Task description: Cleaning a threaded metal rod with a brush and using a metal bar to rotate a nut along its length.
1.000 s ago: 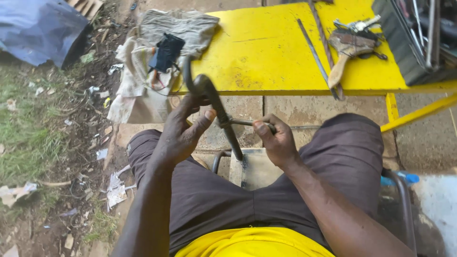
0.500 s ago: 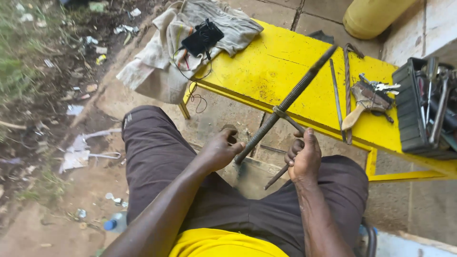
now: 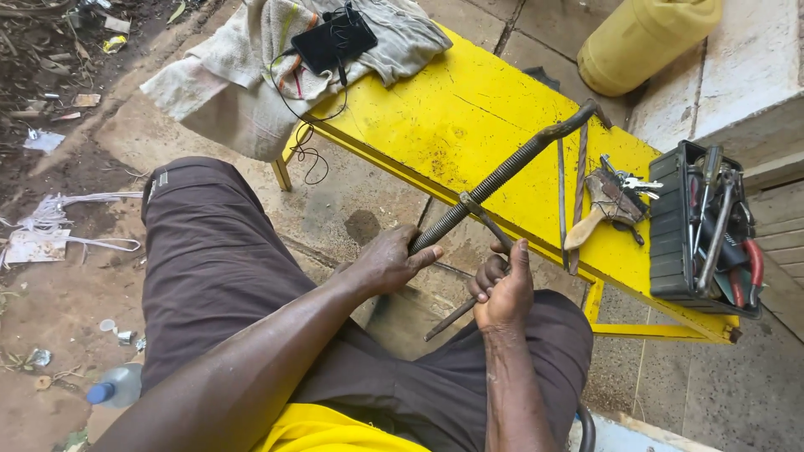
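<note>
head view: left hand [image 3: 387,264] clenched round threaded rod [image 3: 494,182]; right hand [image 3: 502,289] grips its crossbar [image 3: 477,268] just beside.

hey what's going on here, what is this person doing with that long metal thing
A seated person grips a long threaded metal rod with the left hand; its far end rests on a yellow bench. The right hand holds a thin crossbar running through it. A toolbox sits on the bench.

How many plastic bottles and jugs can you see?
2. A big yellow jug stands on the paving beyond the yellow bench; a clear bottle with a blue cap lies on the dirt, bottom left. Litter may hide more.
</note>
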